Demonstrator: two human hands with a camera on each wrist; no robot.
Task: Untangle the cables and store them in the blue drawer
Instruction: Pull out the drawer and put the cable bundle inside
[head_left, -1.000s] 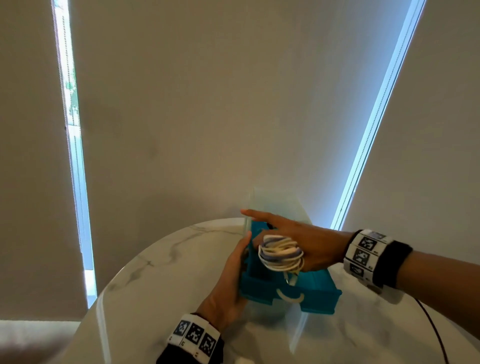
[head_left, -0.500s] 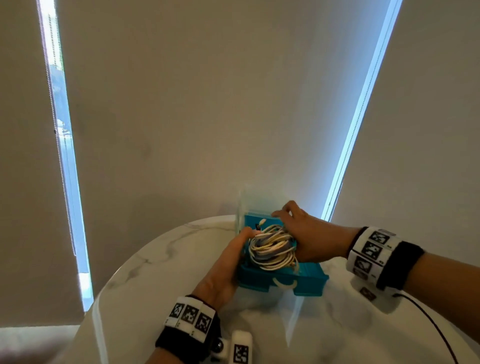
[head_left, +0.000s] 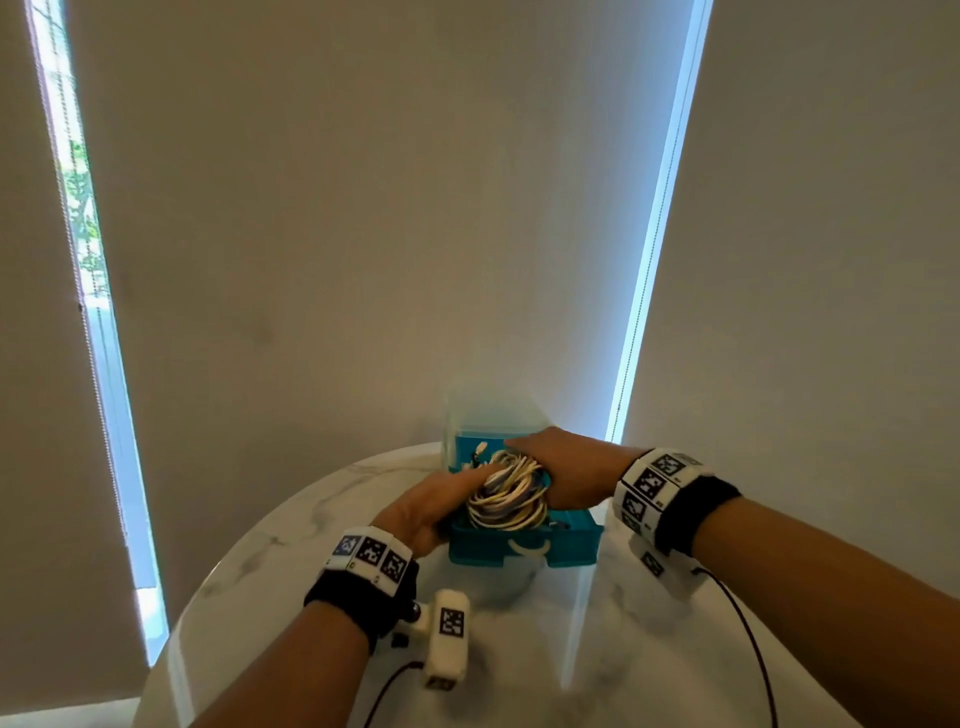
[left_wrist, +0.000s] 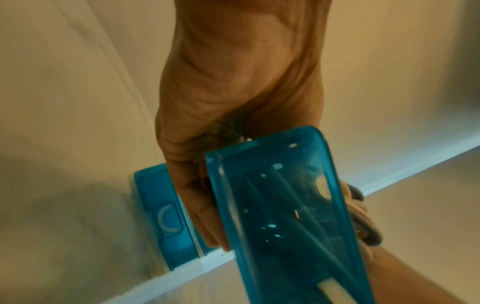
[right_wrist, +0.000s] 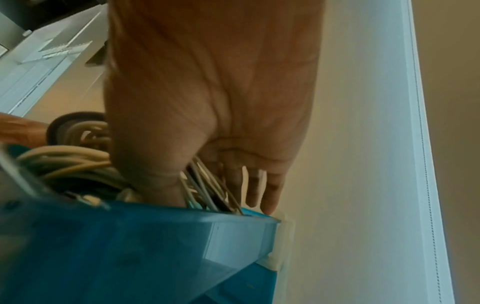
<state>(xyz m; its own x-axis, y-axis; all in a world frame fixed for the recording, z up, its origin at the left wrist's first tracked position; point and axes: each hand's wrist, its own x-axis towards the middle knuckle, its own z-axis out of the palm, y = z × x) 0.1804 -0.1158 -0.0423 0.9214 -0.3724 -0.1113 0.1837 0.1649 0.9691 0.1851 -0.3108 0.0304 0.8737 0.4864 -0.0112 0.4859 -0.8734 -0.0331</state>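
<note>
On the marble table (head_left: 291, 545), left hand (head_left: 421, 506) curled around the left wall of the pulled-out blue drawer (head_left: 524, 551), thumb on the coiled cables (head_left: 511, 496), fingers (left_wrist: 205, 216) down the outside. Centre: white and grey coils piled inside the drawer, rising above its rim. Right hand (head_left: 569, 475) cupped against the bundle's right side, thumb (right_wrist: 155, 164) dug between loops, fingers (right_wrist: 262, 189) extended, slightly spread, beyond the cables.
</note>
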